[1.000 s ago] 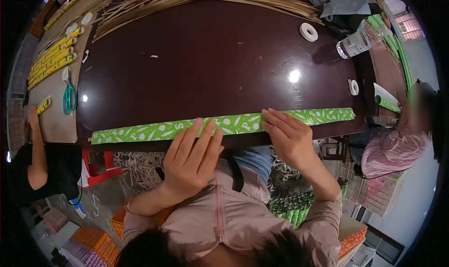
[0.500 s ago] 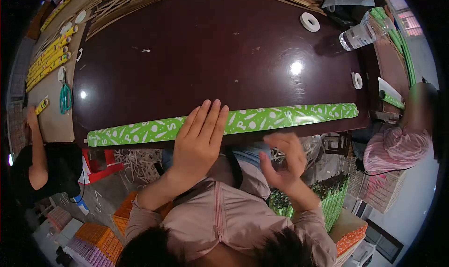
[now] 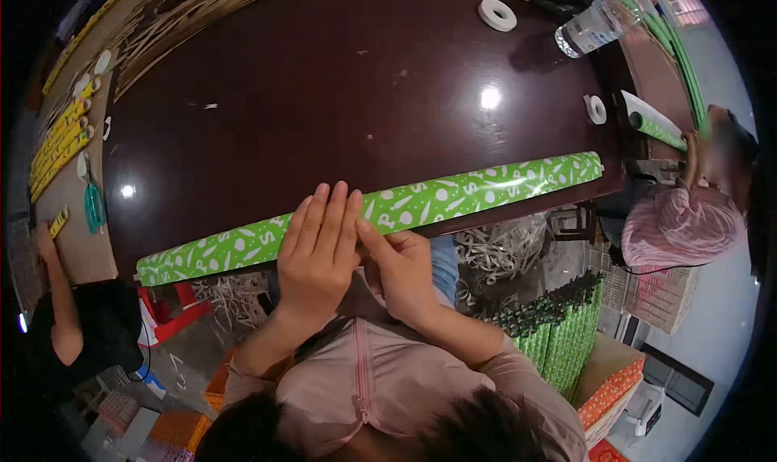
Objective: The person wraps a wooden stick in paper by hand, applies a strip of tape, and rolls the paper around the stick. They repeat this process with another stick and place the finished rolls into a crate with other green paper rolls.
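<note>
A long roll of glossy green wrapping paper (image 3: 453,199), printed with white letters and leaf-like shapes, lies along the near edge of the dark table. My left hand (image 3: 316,252) rests flat on top of it near the middle, its fingers straight and close together. Beside it is my right hand (image 3: 401,272), thumb along the roll's near side and fingers curled at the table edge. The right hand seems to pinch the roll there, though its fingertips are partly hidden.
White tape rolls (image 3: 497,14) and a plastic bottle (image 3: 587,31) stand on the far right of the dark table (image 3: 307,98). Yellow rolls (image 3: 61,150) and teal scissors (image 3: 95,207) lie left. Co-workers sit at both sides, one in a pink striped top (image 3: 684,223).
My right hand has moved left and in to the roll's near side, next to my left hand. My left hand stays flat on the roll. The view has shifted slightly.
</note>
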`<state>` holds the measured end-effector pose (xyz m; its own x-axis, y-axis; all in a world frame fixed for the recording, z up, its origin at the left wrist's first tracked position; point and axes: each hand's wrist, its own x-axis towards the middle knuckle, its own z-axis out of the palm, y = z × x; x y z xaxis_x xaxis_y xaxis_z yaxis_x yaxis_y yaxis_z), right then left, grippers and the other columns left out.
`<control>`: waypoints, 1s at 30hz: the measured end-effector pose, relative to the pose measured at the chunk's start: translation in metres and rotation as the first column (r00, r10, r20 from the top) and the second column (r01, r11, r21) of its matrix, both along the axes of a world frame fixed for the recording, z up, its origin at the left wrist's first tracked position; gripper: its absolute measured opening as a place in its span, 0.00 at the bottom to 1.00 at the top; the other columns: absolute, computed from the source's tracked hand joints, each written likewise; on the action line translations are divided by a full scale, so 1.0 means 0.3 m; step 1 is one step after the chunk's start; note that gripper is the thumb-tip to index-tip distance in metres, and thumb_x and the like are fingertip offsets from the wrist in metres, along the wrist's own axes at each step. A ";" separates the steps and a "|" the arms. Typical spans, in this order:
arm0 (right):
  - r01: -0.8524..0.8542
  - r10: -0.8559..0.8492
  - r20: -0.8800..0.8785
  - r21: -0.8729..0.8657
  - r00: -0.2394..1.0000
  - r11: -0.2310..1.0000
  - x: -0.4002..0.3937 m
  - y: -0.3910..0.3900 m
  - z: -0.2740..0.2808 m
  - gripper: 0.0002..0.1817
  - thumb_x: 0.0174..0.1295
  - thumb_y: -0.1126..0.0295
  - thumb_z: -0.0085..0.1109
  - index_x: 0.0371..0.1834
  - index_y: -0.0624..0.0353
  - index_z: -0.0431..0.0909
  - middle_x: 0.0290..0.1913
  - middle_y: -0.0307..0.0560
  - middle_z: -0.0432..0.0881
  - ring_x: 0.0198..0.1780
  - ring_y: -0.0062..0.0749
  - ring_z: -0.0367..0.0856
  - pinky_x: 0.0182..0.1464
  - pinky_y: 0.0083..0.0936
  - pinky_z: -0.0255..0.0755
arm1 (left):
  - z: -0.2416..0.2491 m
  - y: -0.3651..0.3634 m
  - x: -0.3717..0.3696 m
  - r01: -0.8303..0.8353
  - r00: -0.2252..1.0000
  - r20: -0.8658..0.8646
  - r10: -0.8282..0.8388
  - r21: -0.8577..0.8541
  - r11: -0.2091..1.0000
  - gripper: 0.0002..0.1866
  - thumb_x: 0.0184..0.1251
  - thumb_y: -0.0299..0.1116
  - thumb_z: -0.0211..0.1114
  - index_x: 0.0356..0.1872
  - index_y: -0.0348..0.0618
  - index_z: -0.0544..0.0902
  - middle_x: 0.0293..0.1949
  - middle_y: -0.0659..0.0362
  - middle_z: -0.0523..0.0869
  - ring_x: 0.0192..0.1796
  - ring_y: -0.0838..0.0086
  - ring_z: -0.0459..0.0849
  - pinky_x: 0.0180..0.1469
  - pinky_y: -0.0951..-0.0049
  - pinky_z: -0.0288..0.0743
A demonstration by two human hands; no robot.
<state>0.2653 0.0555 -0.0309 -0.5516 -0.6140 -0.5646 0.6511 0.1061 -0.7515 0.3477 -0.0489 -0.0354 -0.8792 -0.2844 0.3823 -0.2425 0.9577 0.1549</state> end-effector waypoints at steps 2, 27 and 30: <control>0.019 -0.019 0.013 -0.030 1.000 0.999 0.004 0.003 -0.008 0.16 0.71 0.60 0.60 0.33 0.62 0.85 0.23 0.38 0.83 0.13 0.13 0.67 0.14 0.14 0.58 | 0.006 0.001 -0.001 0.004 1.000 0.007 -0.005 0.023 1.000 0.24 0.63 0.33 0.60 0.60 0.34 0.79 0.61 0.49 0.80 0.66 0.56 0.77 0.67 0.57 0.71; -0.079 0.139 0.247 -0.237 0.959 0.968 0.022 0.087 0.022 0.21 0.74 0.72 0.48 0.69 0.65 0.67 0.54 0.48 0.80 0.33 0.22 0.80 0.25 0.16 0.72 | 0.017 -0.026 0.001 0.031 0.999 -0.015 -0.029 0.089 0.996 0.28 0.58 0.35 0.63 0.61 0.36 0.78 0.61 0.48 0.80 0.64 0.55 0.78 0.65 0.57 0.73; -0.044 0.125 0.265 -0.292 0.956 0.955 0.003 0.129 0.012 0.26 0.73 0.70 0.51 0.72 0.63 0.62 0.55 0.51 0.79 0.35 0.28 0.81 0.25 0.18 0.73 | 0.000 -0.035 -0.004 0.022 1.000 -0.020 -0.022 0.013 1.000 0.22 0.65 0.26 0.56 0.60 0.36 0.79 0.61 0.50 0.81 0.64 0.56 0.78 0.64 0.57 0.74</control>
<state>0.2664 0.0941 -0.0275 -0.3371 -0.8067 -0.4853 0.8356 -0.0188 -0.5491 0.3465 -0.0593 -0.0354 -0.8775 -0.2701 0.3963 -0.2181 0.9607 0.1717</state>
